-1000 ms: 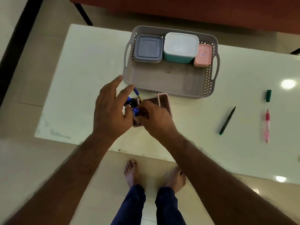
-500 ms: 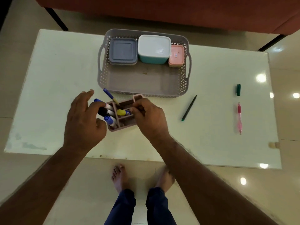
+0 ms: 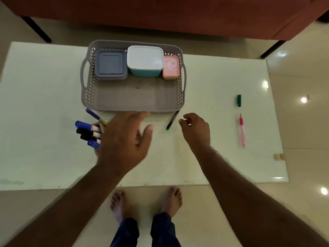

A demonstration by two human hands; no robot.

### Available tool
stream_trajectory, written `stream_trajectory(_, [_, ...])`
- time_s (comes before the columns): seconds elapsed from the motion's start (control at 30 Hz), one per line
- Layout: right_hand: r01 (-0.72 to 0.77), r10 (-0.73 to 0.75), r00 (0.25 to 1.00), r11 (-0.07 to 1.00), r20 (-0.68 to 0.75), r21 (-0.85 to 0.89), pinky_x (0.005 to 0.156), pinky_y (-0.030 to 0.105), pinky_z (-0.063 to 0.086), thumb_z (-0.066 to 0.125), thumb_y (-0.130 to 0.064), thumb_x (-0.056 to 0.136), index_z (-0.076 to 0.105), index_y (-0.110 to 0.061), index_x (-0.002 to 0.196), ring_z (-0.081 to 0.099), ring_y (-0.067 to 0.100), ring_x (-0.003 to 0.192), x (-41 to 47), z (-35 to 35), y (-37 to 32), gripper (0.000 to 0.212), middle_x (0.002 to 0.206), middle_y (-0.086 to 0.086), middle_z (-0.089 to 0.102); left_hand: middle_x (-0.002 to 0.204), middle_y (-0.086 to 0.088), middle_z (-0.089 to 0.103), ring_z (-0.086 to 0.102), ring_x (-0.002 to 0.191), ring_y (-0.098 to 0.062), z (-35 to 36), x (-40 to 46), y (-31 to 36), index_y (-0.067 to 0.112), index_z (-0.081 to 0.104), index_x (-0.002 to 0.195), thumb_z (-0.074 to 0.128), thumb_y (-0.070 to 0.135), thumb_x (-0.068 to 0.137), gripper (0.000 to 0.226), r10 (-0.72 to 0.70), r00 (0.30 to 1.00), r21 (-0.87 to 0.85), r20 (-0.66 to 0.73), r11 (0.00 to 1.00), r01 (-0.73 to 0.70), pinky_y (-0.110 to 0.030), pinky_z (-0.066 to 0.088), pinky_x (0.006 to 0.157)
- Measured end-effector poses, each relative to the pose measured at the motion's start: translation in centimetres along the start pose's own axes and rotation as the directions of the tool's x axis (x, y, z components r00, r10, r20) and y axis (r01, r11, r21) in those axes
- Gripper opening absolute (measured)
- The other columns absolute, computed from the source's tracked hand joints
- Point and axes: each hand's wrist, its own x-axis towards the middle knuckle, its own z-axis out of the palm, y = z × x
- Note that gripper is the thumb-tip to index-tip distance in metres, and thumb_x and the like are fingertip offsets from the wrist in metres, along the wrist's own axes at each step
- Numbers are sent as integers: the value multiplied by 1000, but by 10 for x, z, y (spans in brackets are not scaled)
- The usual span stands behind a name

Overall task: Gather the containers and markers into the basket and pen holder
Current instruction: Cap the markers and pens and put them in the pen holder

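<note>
The grey basket [image 3: 89, 97] sits mid-table and holds a grey-lidded container [image 3: 110, 64], a white-lidded teal container [image 3: 145, 60] and a small pink container [image 3: 170, 67] along its far side. Several blue and black markers [image 3: 87, 131] stick out of the pen holder, which my left hand [image 3: 124, 139] almost wholly hides; the hand hovers open over it. My right hand [image 3: 195, 129] is loosely curled and holds nothing, just right of a green pen [image 3: 171, 122] lying in front of the basket. A green cap [image 3: 239, 100] and a pink pen [image 3: 242, 131] lie far right.
The white table [image 3: 44, 104] has its near edge just in front of my bare feet [image 3: 146, 202]. A red-brown sofa [image 3: 178, 15] stands beyond the far edge. A small beige scrap [image 3: 278, 156] lies at the right edge.
Both hands have let go of the pen holder. My left hand has spread open above it and my right hand has moved right toward the green pen.
</note>
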Motion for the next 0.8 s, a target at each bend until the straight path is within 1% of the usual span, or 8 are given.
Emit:
stream_trajectory(0.1, [-15, 16, 999, 1000, 32, -17, 80, 23, 40, 60, -32, 91, 66, -23, 121, 64, 17, 103, 14, -1, 0, 32, 106, -6, 72, 110, -4, 66, 62, 96, -20, 39, 25, 29, 14, 62, 122, 54, 34, 96, 34, 19, 989, -32, 144, 999, -15, -33, 50, 80])
stream_trajectory(0.17, [-2, 3, 998, 1000, 58, -24, 80, 23, 42, 61, -30, 90, 67, -22, 120, 64, 17, 103, 22, 1, -1, 32, 106, -4, 73, 114, -3, 64, 63, 98, -21, 68, 42, 37, 17, 60, 123, 53, 35, 96, 33, -39, 966, -9, 255, 999, 43, -31, 51, 79])
stream_trajectory(0.27, [-6, 7, 998, 1000, 56, -15, 78, 22, 40, 61, -28, 89, 67, -21, 120, 65, 17, 103, 32, 1, 0, 32, 107, -2, 74, 112, -5, 63, 64, 96, -26, 106, 60, 38, 16, 57, 120, 52, 30, 96, 28, -141, 920, 90, 366, 989, 115, -39, 55, 80])
stream_trajectory(0.4, [-45, 45, 999, 999, 14, 13, 79, 22, 40, 61, -30, 89, 67, -22, 122, 64, 16, 105, 45, -10, 13, 34, 107, -4, 73, 103, -5, 65, 66, 88, -24, 132, 71, 40, 15, 61, 113, 51, 23, 97, 20, -156, 919, 267, 363, 962, 57, -35, 55, 75])
stream_trajectory(0.53, [-63, 64, 997, 998, -39, 17, 84, 24, 44, 59, -31, 91, 66, -21, 121, 64, 16, 104, 57, -25, 34, 32, 110, -3, 72, 91, -3, 68, 66, 81, -22, 144, 56, 46, 16, 63, 98, 53, 21, 94, 12, -141, 925, 342, 353, 939, 13, -31, 49, 65])
stream_trajectory(0.7, [-65, 65, 992, 998, -111, 3, 79, 22, 39, 57, -30, 92, 67, -22, 118, 63, 15, 101, 72, -49, 55, 29, 108, -5, 71, 116, -9, 61, 61, 96, -26, 164, 36, 45, 10, 57, 120, 58, 31, 89, 37, -215, 887, 438, 409, 899, 16, -34, 50, 68])
stream_trajectory(0.73, [-63, 63, 991, 998, -119, 4, 79, 22, 39, 57, -29, 92, 67, -22, 118, 63, 15, 101, 74, -53, 57, 29, 108, -5, 71, 115, -9, 61, 60, 94, -26, 165, 35, 44, 11, 58, 117, 61, 29, 87, 35, -210, 883, 454, 420, 891, -4, -34, 49, 67])
stream_trajectory(0.8, [-51, 50, 989, 999, -141, -6, 80, 22, 40, 56, -28, 93, 67, -21, 118, 64, 16, 103, 81, -61, 63, 29, 111, -3, 71, 99, -7, 62, 59, 83, -25, 167, 35, 46, 14, 64, 100, 70, 21, 79, 24, -178, 879, 451, 442, 891, -46, -32, 46, 60])
